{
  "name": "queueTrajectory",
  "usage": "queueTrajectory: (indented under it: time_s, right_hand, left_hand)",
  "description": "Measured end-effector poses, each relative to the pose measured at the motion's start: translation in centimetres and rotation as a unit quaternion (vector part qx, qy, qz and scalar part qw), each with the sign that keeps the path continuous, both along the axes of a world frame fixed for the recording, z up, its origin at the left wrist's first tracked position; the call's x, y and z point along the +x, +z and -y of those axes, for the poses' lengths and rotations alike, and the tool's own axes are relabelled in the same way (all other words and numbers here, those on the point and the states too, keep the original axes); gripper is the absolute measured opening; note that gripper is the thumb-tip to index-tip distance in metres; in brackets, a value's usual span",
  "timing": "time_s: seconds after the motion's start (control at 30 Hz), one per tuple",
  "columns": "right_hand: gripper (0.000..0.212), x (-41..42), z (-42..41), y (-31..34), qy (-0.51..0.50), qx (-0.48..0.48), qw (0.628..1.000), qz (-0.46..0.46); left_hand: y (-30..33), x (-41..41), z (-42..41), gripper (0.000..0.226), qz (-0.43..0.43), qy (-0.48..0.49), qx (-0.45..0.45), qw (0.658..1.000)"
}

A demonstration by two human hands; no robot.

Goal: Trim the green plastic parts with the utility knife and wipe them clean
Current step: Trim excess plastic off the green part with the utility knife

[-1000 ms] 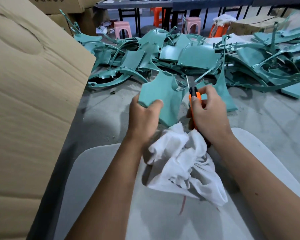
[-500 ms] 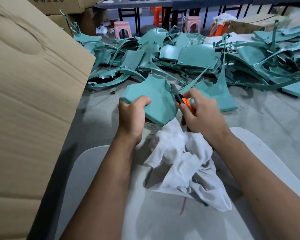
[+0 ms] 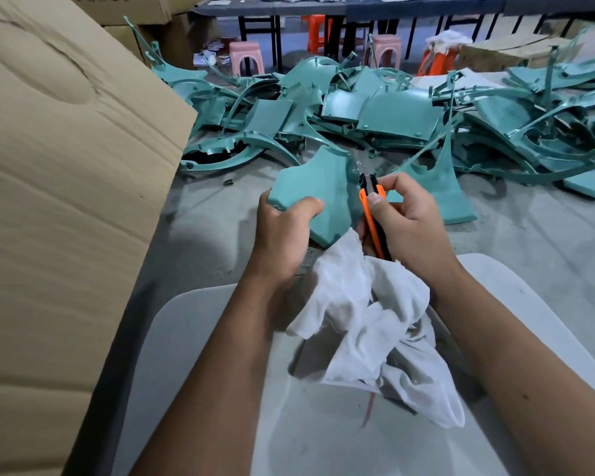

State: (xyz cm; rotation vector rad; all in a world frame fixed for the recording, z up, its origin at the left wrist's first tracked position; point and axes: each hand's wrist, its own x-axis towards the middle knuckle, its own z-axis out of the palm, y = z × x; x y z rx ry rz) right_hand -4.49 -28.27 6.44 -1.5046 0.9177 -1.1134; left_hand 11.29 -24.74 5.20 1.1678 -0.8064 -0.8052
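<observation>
A flat green plastic part (image 3: 327, 190) is gripped at its left edge by my left hand (image 3: 284, 231), held up over the floor. My right hand (image 3: 409, 221) grips an orange and black utility knife (image 3: 371, 214), whose tip lies against the part's right edge. A crumpled white rag (image 3: 371, 321) hangs below the hands, bunched up under the right hand and draped over a grey surface (image 3: 220, 389) at my lap. The blade itself is too small to make out.
A big heap of green plastic parts (image 3: 392, 111) covers the concrete floor ahead. One loose part (image 3: 447, 190) lies just right of the knife. A large cardboard box (image 3: 59, 201) stands close on the left. Pink and orange stools (image 3: 246, 53) and tables are at the back.
The knife has shifted along the part's right edge, from pointing up, down to its side, then up again. My left hand has turned and re-angled the part. The rag has swung slightly.
</observation>
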Motion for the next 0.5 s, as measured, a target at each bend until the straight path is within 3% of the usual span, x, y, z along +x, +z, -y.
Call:
queueTrajectory:
  time_s: [0.13, 0.4, 0.5]
  right_hand:
    - [0.009, -0.06, 0.03, -0.12, -0.025, 0.009, 1.0, 0.011]
    - [0.013, -0.11, 0.71, -0.44, -0.048, -0.012, 0.995, -0.088]
    - [0.013, 0.0, 0.63, -0.63, -0.056, -0.003, 0.995, -0.083]
  left_hand:
    - [0.29, -0.56, 0.01, 0.05, -0.032, 0.009, 0.03, 0.999]
    - [0.02, -0.52, -0.07, 0.034, -0.019, 0.024, 0.028, 0.999]
    - [-0.05, -0.51, -0.09, 0.042, -0.025, 0.026, 0.038, 0.999]
